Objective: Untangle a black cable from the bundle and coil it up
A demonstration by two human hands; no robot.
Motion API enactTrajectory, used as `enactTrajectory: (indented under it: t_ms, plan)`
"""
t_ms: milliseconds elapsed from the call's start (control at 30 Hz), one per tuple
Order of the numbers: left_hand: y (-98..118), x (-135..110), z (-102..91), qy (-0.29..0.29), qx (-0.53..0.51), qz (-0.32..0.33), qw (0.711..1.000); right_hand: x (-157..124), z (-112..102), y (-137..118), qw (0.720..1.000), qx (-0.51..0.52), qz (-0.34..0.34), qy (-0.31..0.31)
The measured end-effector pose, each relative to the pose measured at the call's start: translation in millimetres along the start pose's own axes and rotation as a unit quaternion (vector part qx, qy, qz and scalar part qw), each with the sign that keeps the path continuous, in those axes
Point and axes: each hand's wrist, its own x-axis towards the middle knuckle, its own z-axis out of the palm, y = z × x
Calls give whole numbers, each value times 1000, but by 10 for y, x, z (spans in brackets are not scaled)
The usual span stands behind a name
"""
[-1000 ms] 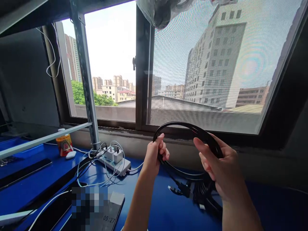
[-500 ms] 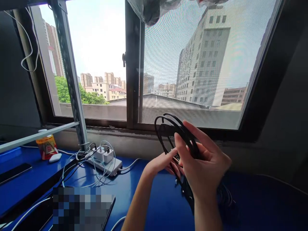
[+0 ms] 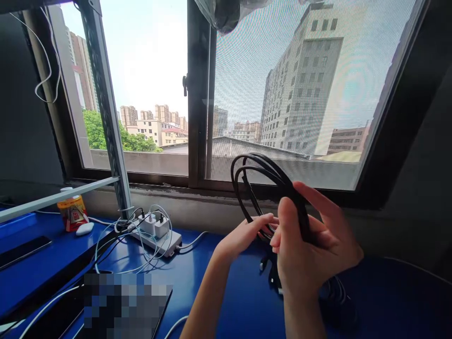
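right hand (image 3: 314,240): gripping, thumb (image 3: 288,217) upright | left hand (image 3: 243,237): partly behind it

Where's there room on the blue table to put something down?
Bare blue tabletop shows between the power strip and left forearm, and right of the black cables. It's crowded around the strip's tangled cords and those cables.

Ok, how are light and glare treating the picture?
Head view: left pane nearly blown white up top; same view, right pane rippled with moiré; same view, cable dark, its loops distinct; there too, table dim at right.
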Motion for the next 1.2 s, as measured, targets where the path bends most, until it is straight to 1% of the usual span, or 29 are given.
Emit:
enactTrajectory:
  t_ms: [67, 133, 233, 300, 333, 433, 500, 633, 733, 833, 1000, 1100, 1200]
  plan:
    - [22, 11, 42, -14, -40, -9, 999, 72, -5, 48, 997, 45, 53, 37]
    - [9, 32, 84, 9, -105, -29, 994, 153, -29, 121, 991, 56, 109, 47]
    - [-37, 71, 142, 79, -213, -73, 971, 259, -114, 262, 980, 11, 199, 11]
    - [-51, 92, 165, 122, -251, -79, 957, 307, -185, 356, 971, -26, 234, -27]
    - [-50, 99, 167, 137, -253, -72, 955, 324, -216, 396, 968, -44, 241, -47]
    - [-31, 113, 120, 163, -180, -45, 969, 349, -276, 481, 962, -84, 237, -105]
    - [-24, 117, 43, 177, -110, -38, 977, 354, -293, 520, 959, -106, 229, -127]
    - [-28, 100, -149, 219, -34, -50, 974, 353, -323, 625, 955, -150, 213, -142]
    - [-4, 61, -241, 236, 2, -54, 970, 340, -348, 713, 947, -181, 195, -182]
    - [42, 24, -263, 233, 14, -62, 970, 322, -349, 741, 947, -183, 163, -206]
    - [83, 4, -256, 225, 13, -82, 971, 313, -300, 669, 955, -133, 133, -231]
    - [80, -5, -288, 208, 15, -98, 973, 314, -286, 670, 953, -128, 129, -243]
    - [77, -28, -345, 193, 20, -105, 975, 306, -293, 729, 950, -128, 139, -247]
